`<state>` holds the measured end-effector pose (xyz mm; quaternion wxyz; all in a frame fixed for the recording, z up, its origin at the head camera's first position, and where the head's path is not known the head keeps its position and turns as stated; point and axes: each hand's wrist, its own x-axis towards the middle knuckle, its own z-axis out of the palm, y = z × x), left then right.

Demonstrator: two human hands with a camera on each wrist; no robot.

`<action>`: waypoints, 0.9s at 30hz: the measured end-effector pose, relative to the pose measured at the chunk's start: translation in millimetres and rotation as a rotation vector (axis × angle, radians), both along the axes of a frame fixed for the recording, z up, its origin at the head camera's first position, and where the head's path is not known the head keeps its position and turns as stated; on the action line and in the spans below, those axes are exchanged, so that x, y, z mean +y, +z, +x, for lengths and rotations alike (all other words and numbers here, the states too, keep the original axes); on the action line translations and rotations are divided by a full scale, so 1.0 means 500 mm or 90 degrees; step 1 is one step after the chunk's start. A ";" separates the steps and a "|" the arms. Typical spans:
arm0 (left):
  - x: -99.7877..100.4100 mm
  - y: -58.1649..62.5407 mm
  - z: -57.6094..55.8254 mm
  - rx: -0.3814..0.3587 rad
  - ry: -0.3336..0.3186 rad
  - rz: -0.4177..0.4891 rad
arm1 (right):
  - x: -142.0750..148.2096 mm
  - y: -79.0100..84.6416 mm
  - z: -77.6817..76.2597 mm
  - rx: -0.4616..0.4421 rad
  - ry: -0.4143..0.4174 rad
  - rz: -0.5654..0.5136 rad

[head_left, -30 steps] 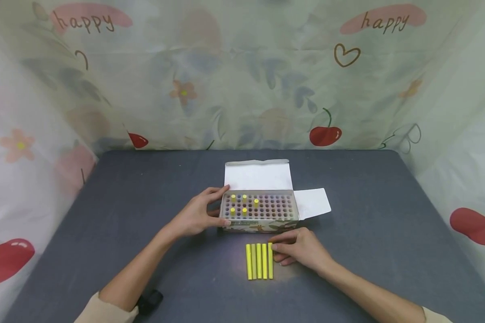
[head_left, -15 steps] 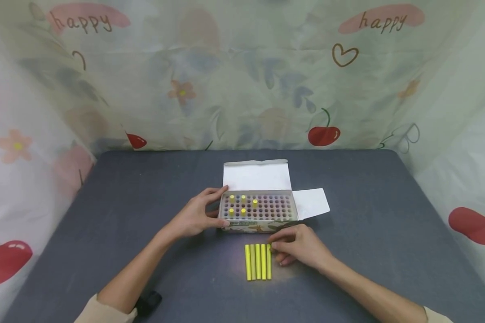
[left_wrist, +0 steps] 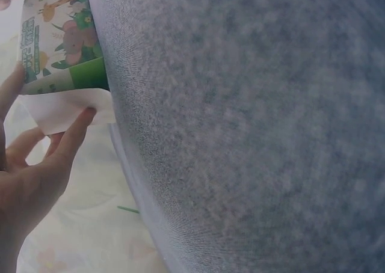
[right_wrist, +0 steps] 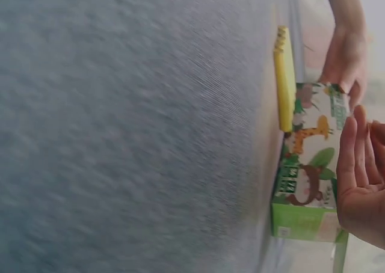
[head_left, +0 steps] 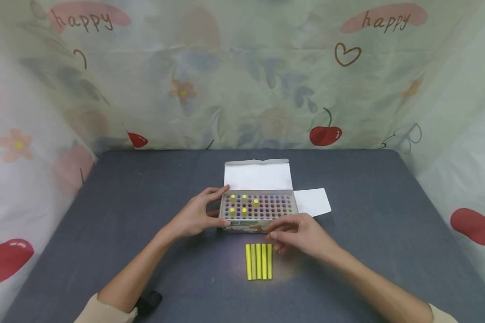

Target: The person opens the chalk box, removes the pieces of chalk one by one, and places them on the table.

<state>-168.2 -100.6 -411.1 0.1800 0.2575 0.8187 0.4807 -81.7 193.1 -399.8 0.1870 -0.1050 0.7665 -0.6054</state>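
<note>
An open cardboard box (head_left: 246, 225) printed with cartoon animals stands mid-table, with a hole-filled insert (head_left: 272, 205) inside. Several yellow sticks (head_left: 256, 202) poke up from its left part. My left hand (head_left: 196, 215) holds the box's left end, thumb at the front and fingers behind; in the left wrist view a finger touches a white end flap (left_wrist: 69, 107). In front of the box lies a straight side-by-side row of slim yellow sticks (head_left: 258, 262). Just beyond the row's right end, my right hand (head_left: 301, 233) hovers by the box front, its fingers loosely bent around nothing.
The raised white lid (head_left: 258, 176) leans at the back of the box, and a side flap (head_left: 312, 202) sticks out to the right. A dark grey cloth (head_left: 178, 170) covers the table. Printed curtains (head_left: 242, 89) enclose it behind and at both sides.
The rightmost stick slid left against the others under my right fingers. That hand has since let go and risen forward toward the box. My left hand keeps its hold.
</note>
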 end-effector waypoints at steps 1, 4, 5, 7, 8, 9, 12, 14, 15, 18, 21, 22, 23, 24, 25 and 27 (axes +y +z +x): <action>0.000 -0.001 0.000 0.000 0.000 0.000 | 0.000 0.004 -0.003 0.008 0.002 -0.001; -0.001 -0.002 0.000 0.001 0.001 0.005 | 0.000 0.016 -0.011 0.032 0.007 0.000; -0.001 -0.002 0.000 0.002 0.001 0.005 | 0.001 0.020 -0.014 0.036 0.007 0.000; -0.001 -0.002 0.000 0.003 0.001 0.004 | 0.002 0.027 -0.020 0.046 0.006 0.006; 0.000 -0.002 0.000 0.003 0.002 0.003 | 0.002 0.031 -0.024 0.049 0.005 0.008; 0.000 -0.002 0.000 0.004 0.002 0.002 | 0.002 0.034 -0.028 0.051 0.002 0.010; 0.000 -0.002 0.001 0.009 0.000 -0.002 | 0.004 0.042 -0.039 0.068 -0.004 0.021; 0.001 0.000 0.002 0.012 -0.002 -0.002 | 0.004 0.046 -0.047 0.070 -0.011 0.019; 0.001 0.000 0.003 0.012 -0.002 -0.001 | 0.003 0.048 -0.051 0.073 -0.015 0.020; 0.002 0.001 0.004 0.011 -0.002 0.001 | 0.002 0.050 -0.062 0.078 -0.028 0.028; 0.003 0.001 0.003 0.005 0.002 0.003 | 0.000 0.051 -0.072 0.085 -0.037 0.045; 0.003 0.000 0.003 0.004 0.003 0.003 | -0.001 0.050 -0.075 0.086 -0.039 0.047; 0.002 -0.001 0.003 0.003 0.004 0.003 | -0.002 0.050 -0.078 0.089 -0.039 0.051; 0.002 -0.001 0.003 0.002 0.004 0.003 | -0.002 0.049 -0.080 0.091 -0.037 0.051; 0.001 -0.001 0.004 0.002 0.005 0.003 | -0.004 0.048 -0.083 0.092 -0.035 0.051; 0.000 -0.001 0.005 0.003 0.005 0.003 | -0.006 0.045 -0.089 0.099 -0.030 0.049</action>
